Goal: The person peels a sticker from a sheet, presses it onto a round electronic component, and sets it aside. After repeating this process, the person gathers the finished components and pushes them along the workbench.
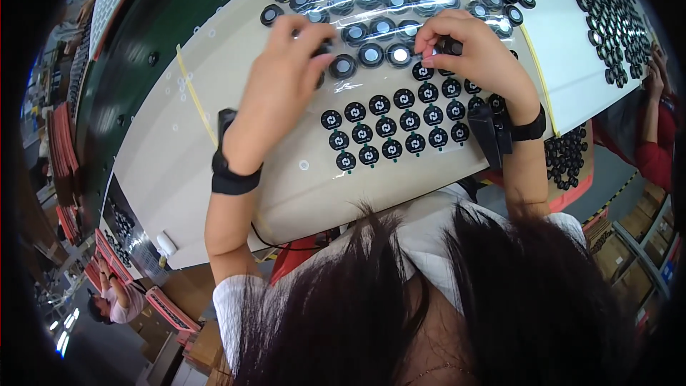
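Note:
My left hand point(281, 75), slightly blurred, is curled over the left end of a row of black round parts with pale centres point(371, 55). Between its thumb and forefinger a dark round part point(324, 48) shows in part. Across the row, my right hand point(480, 48) has its fingers bent around a black round part point(449, 46), with thumb and forefinger nearly together. Below the hands lie rows of black discs with a white mark point(386, 126), face up on the table. A clear plastic sheet point(400, 1) with glare covers many of the parts beyond.
The beige table point(286, 200) has yellow tape strips point(196, 96). At far right, more black parts point(607, 21) cover a white surface, with another person's hand point(654, 75) beside them. A green conveyor belt point(153, 28) runs along the far left. Another person point(114, 300) sits lower left.

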